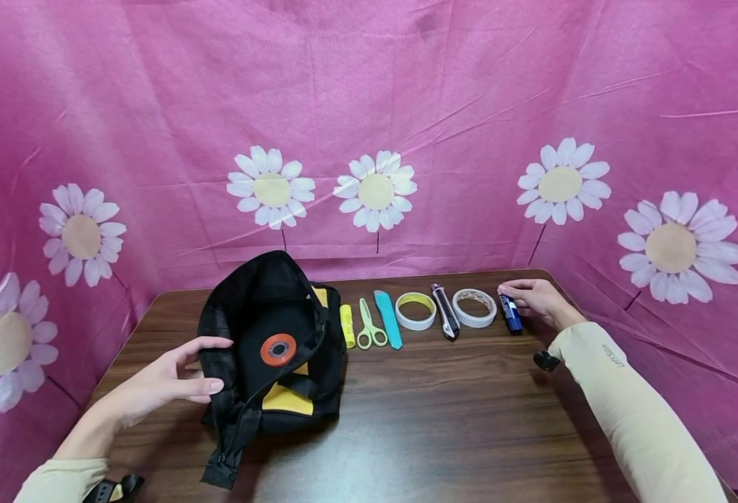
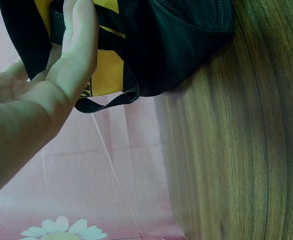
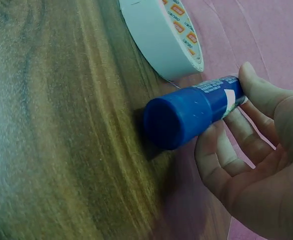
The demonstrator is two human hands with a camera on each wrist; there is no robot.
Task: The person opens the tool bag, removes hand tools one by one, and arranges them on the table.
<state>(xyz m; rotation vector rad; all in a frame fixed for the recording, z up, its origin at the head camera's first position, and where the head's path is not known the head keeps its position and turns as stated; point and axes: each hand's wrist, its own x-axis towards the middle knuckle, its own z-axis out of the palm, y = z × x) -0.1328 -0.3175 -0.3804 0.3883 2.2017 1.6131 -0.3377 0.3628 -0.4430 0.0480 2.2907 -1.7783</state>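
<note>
My left hand [image 1: 161,381] holds the rim of a black and yellow tool bag [image 1: 287,402], thumb on the inner side. The bag's mouth gapes, and an orange roll [image 1: 278,349] with a dark centre lies inside. In the left wrist view, the left hand [image 2: 51,85] is against the bag's black fabric [image 2: 186,45]. At the table's far right, my right hand [image 1: 541,302] pinches a blue glue stick [image 1: 510,314] by its far end. The right wrist view shows the glue stick [image 3: 186,115] lying between thumb and fingers, its blue cap toward the camera, close to the wood.
Left to right beside the bag lie a yellow capped stick [image 1: 347,326], green scissors [image 1: 371,327], a turquoise sheathed tool [image 1: 388,320], a tape roll [image 1: 415,323], a utility knife [image 1: 446,313] and another tape roll [image 1: 474,320]. Under them is a brown wooden table [image 1: 431,412]; pink cloth [image 1: 456,84] hangs behind.
</note>
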